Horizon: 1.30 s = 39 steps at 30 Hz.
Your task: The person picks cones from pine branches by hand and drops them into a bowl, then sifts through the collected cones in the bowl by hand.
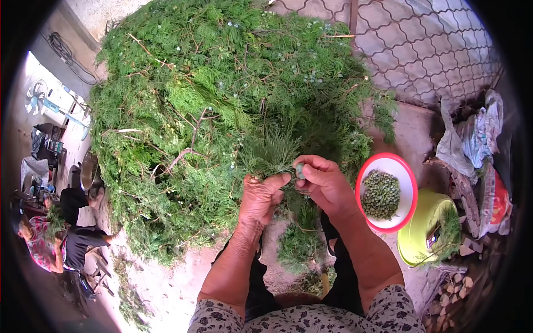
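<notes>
My left hand (262, 195) is closed around the stem end of a leafy evergreen sprig (273, 154), its thumb pointing right. Close beside it, my right hand (325, 182) pinches a small pale green seed cone (300, 170) between thumb and fingertips. Just beyond both hands rises a large heap of cut evergreen branches (183, 127), dotted with pale blue-green cones. To the right of my right hand stands a white basin with a red rim (413, 191), holding many picked green cones (381, 194).
A yellow-green tub (425, 222) with a sprig over its edge stands beyond the basin. Split firewood (452, 291) and plastic sacks (472, 133) lie at the right. Wire mesh (427, 50) is behind. At far left another person (47, 238) sits holding greenery, near a fan (39, 97).
</notes>
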### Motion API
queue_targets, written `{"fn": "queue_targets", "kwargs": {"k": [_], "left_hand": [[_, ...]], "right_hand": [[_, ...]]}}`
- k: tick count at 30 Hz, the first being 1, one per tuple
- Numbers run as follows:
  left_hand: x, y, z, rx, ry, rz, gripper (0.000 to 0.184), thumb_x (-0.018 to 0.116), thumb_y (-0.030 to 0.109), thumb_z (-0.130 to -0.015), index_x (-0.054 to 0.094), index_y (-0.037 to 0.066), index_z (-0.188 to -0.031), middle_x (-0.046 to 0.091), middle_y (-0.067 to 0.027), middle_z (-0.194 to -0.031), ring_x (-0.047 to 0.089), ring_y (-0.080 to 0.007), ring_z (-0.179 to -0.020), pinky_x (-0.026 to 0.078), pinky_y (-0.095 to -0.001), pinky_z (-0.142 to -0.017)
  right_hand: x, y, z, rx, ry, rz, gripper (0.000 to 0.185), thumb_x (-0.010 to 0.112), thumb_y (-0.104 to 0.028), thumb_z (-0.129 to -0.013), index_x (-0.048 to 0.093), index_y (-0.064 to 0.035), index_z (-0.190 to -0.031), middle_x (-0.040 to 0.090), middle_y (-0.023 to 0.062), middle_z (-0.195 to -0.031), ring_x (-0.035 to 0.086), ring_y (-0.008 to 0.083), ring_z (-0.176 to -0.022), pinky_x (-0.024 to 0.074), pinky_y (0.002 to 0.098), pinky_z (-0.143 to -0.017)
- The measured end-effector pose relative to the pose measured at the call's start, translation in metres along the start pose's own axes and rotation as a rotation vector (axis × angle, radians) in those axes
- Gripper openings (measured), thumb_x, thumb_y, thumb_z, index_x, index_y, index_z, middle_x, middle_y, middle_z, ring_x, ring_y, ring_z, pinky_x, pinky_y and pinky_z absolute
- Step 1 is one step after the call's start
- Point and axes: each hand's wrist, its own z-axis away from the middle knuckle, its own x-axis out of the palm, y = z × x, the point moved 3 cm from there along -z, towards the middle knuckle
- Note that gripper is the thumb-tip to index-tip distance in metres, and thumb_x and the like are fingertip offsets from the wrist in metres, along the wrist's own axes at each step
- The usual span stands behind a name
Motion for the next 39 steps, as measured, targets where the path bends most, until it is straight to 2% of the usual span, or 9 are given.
{"fn": "queue_targets", "kwargs": {"k": [11,14,16,23,27,29,32,38,39], "left_hand": [[-0.001,-0.006,-0.006,-0.066,0.001,-0.026,0.028,0.077,0.003,-0.068,0.049,0.011,-0.067,0.056,-0.0012,-0.062,0.045,-0.0060,-0.047,0.031,-0.0186,-0.038],[0.005,-0.003,-0.005,-0.093,-0.034,-0.075,0.035,0.078,0.005,-0.067,0.044,0.011,-0.066,0.055,-0.0011,-0.061,0.046,-0.0066,-0.048,0.032,-0.0187,-0.039],[0.002,-0.008,-0.006,-0.103,0.003,-0.097,0.031,0.078,0.007,-0.067,0.047,0.010,-0.067,0.054,-0.0002,-0.060,0.047,-0.0065,-0.049,0.032,-0.0187,-0.040],[0.005,-0.009,-0.005,-0.030,-0.061,-0.389,0.021,0.076,0.019,-0.071,0.059,0.007,-0.067,0.050,0.0032,-0.055,0.044,-0.0060,-0.048,0.032,-0.0209,-0.044],[-0.001,-0.015,-0.009,0.001,-0.135,-0.424,0.022,0.077,0.017,-0.069,0.062,0.007,-0.081,0.053,0.0041,-0.062,0.041,-0.0043,-0.046,0.027,-0.0191,-0.040],[-0.002,-0.017,-0.009,0.061,-0.165,-0.434,0.024,0.077,0.018,-0.069,0.062,0.006,-0.083,0.052,0.0042,-0.061,0.039,-0.0045,-0.046,0.026,-0.0206,-0.041],[0.007,-0.014,-0.004,0.029,-0.132,-0.212,0.026,0.079,0.020,-0.068,0.061,0.006,-0.082,0.050,0.0047,-0.059,0.037,-0.0049,-0.045,0.025,-0.0215,-0.041],[-0.026,-0.004,-0.019,-0.020,-0.033,0.189,0.021,0.071,0.018,-0.075,0.055,0.008,-0.084,0.041,0.0064,-0.050,0.033,-0.0064,-0.039,0.022,-0.0216,-0.038],[-0.022,0.006,-0.016,-0.040,-0.074,0.134,0.022,0.063,0.027,-0.082,0.051,0.013,-0.070,0.039,0.0044,-0.048,0.029,-0.0068,-0.039,0.021,-0.0216,-0.039]], "right_hand": [[-0.007,-0.029,0.007,-0.135,-0.086,-0.041,0.011,0.055,-0.008,-0.085,0.058,-0.0030,-0.094,0.056,0.0043,-0.086,0.053,0.0108,-0.073,0.0399,0.0224,-0.057],[0.000,-0.028,0.008,-0.087,0.053,0.496,0.011,0.056,-0.005,-0.084,0.061,-0.0027,-0.093,0.056,0.0037,-0.084,0.052,0.0109,-0.072,0.0402,0.0231,-0.058],[0.007,-0.031,0.004,-0.490,-0.046,0.952,0.014,0.058,-0.002,-0.082,0.062,-0.0018,-0.095,0.050,0.0003,-0.080,0.044,0.0049,-0.059,0.0374,0.0202,-0.052],[0.004,-0.024,0.005,-0.518,-0.065,1.085,0.018,0.061,-0.002,-0.076,0.063,-0.0035,-0.094,0.054,0.0074,-0.077,0.053,0.0175,-0.069,0.0430,0.0279,-0.063],[0.007,-0.028,0.008,-0.636,-0.094,1.189,0.014,0.060,-0.005,-0.078,0.063,-0.0024,-0.091,0.053,0.0045,-0.071,0.052,0.0138,-0.063,0.0417,0.0260,-0.056],[0.003,-0.024,0.010,-0.066,0.012,0.780,0.013,0.056,-0.009,-0.085,0.060,-0.0008,-0.095,0.050,0.0002,-0.069,0.046,0.0079,-0.056,0.0343,0.0229,-0.046],[-0.016,-0.015,0.010,0.045,0.033,0.150,0.016,0.056,-0.012,-0.087,0.058,-0.0013,-0.098,0.051,-0.0010,-0.071,0.043,0.0055,-0.052,0.0300,0.0213,-0.041],[-0.106,-0.048,0.018,-0.238,0.544,-0.022,0.014,0.056,-0.013,-0.086,0.057,-0.0001,-0.093,0.059,0.0072,-0.078,0.054,0.0142,-0.063,0.0450,0.0248,-0.052],[-0.144,-0.053,0.021,-0.249,0.543,-0.059,0.013,0.056,-0.013,-0.085,0.057,-0.0004,-0.089,0.059,0.0084,-0.078,0.056,0.0162,-0.067,0.0460,0.0267,-0.055]]}}
